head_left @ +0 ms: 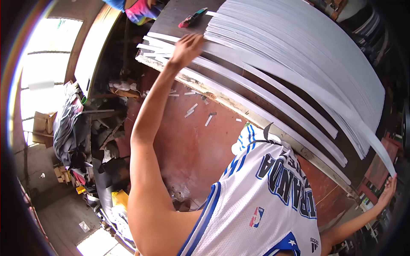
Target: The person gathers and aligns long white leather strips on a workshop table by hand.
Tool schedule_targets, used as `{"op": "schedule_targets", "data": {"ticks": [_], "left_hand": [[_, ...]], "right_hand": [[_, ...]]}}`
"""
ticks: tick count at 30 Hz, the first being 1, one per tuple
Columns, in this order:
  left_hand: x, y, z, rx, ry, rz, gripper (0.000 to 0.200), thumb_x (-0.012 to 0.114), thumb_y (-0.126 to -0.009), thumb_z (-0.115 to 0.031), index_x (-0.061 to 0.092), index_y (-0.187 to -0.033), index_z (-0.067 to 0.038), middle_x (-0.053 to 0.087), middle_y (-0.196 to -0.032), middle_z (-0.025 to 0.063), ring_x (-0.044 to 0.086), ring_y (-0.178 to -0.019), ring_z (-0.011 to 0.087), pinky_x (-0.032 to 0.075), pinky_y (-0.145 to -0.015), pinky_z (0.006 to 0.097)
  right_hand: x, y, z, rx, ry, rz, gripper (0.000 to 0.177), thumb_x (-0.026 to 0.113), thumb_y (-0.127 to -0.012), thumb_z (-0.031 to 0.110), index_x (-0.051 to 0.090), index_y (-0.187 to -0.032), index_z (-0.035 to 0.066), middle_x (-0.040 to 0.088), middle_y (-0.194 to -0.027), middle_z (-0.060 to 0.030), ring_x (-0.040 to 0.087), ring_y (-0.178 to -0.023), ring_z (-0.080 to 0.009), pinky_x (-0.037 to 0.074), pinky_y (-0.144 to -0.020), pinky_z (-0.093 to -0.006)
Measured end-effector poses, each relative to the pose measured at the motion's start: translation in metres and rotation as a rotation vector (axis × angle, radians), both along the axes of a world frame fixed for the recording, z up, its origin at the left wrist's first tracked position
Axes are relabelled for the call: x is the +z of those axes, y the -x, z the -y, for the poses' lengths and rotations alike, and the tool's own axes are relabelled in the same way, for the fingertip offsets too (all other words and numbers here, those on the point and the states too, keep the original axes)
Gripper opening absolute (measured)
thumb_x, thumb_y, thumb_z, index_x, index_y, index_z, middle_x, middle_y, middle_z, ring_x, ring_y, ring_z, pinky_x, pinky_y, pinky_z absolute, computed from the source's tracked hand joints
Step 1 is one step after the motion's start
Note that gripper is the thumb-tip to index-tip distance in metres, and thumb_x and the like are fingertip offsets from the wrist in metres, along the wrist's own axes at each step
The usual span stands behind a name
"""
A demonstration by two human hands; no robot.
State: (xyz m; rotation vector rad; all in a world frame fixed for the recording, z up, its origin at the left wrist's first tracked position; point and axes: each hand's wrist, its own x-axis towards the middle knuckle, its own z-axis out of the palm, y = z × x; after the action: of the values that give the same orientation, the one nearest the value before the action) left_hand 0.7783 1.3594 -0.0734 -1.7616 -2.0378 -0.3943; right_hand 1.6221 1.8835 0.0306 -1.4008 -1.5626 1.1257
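Observation:
A long white strip (299, 77) stretches across the dark table (171, 21), beside a large stack of white strips (290, 38). My left hand (188, 48) is closed on the strip's far-left end, near the table's left corner. At the far right, my right hand (389, 187) pinches the other end of the strip, past the table's edge. Several loose white strips (273, 100) lie along the near side of the table, beneath the held one. A red and teal tool (193, 18) lies just beyond my left hand.
The table's worn front edge (213, 96) runs diagonally. White scraps (191, 110) are scattered on the red floor (183, 149). Piled dark material (70, 123) and cardboard (42, 128) stand at the left. Part of another person's colourful clothing (140, 10) shows at the top.

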Motion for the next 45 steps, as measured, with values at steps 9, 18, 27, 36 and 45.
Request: {"op": "schedule_targets", "data": {"ticks": [9, 18, 27, 36, 45], "left_hand": [[-0.005, 0.070, 0.126, 0.299, 0.288, -0.250, 0.008, 0.060, -0.084, -0.014, 0.055, -0.091, -0.011, 0.062, -0.088, 0.0033, 0.060, -0.089, 0.0211, 0.041, -0.087, 0.0376], [-0.034, 0.091, 0.161, 0.429, 0.434, -0.337, 0.022, 0.068, -0.079, -0.018, 0.054, -0.095, -0.014, 0.062, -0.088, -0.0013, 0.059, -0.093, 0.0170, 0.036, -0.091, 0.0421], [-0.068, 0.070, 0.133, 0.417, 0.532, -0.378, 0.017, 0.056, -0.092, -0.031, 0.055, -0.085, -0.015, 0.061, -0.079, -0.0008, 0.059, -0.086, 0.0167, 0.039, -0.085, 0.0425], [-0.076, 0.067, 0.137, 0.425, 0.536, -0.395, 0.016, 0.057, -0.092, -0.029, 0.055, -0.085, -0.015, 0.062, -0.079, -0.0012, 0.059, -0.086, 0.0181, 0.039, -0.082, 0.0438], [-0.089, 0.058, 0.136, 0.475, 0.631, -0.386, 0.015, 0.055, -0.092, -0.028, 0.058, -0.087, -0.014, 0.063, -0.079, 0.0007, 0.060, -0.088, 0.0188, 0.038, -0.085, 0.0441]], "right_hand": [[-0.087, -0.095, 0.052, -0.191, 0.304, 0.325, 0.041, 0.068, -0.088, 0.033, 0.063, -0.121, 0.009, 0.064, -0.092, 0.0011, 0.055, -0.075, -0.0041, 0.042, -0.068, -0.0174], [-0.154, -0.112, 0.077, -0.248, 0.470, 0.412, 0.044, 0.068, -0.088, 0.040, 0.064, -0.118, 0.008, 0.065, -0.092, 0.0005, 0.056, -0.075, -0.0047, 0.045, -0.071, -0.0184], [-0.190, -0.122, 0.079, -0.334, 0.541, 0.378, 0.042, 0.069, -0.087, 0.039, 0.065, -0.115, 0.009, 0.066, -0.094, -0.0018, 0.058, -0.082, -0.0087, 0.047, -0.075, -0.0222], [-0.210, -0.151, 0.073, -0.367, 0.538, 0.449, 0.044, 0.070, -0.085, 0.042, 0.066, -0.113, 0.008, 0.069, -0.095, -0.0047, 0.061, -0.082, -0.0109, 0.050, -0.072, -0.0235], [-0.212, -0.170, 0.071, -0.381, 0.544, 0.540, 0.043, 0.069, -0.086, 0.041, 0.066, -0.114, 0.008, 0.069, -0.095, -0.0062, 0.061, -0.082, -0.0130, 0.050, -0.073, -0.0233]]}}
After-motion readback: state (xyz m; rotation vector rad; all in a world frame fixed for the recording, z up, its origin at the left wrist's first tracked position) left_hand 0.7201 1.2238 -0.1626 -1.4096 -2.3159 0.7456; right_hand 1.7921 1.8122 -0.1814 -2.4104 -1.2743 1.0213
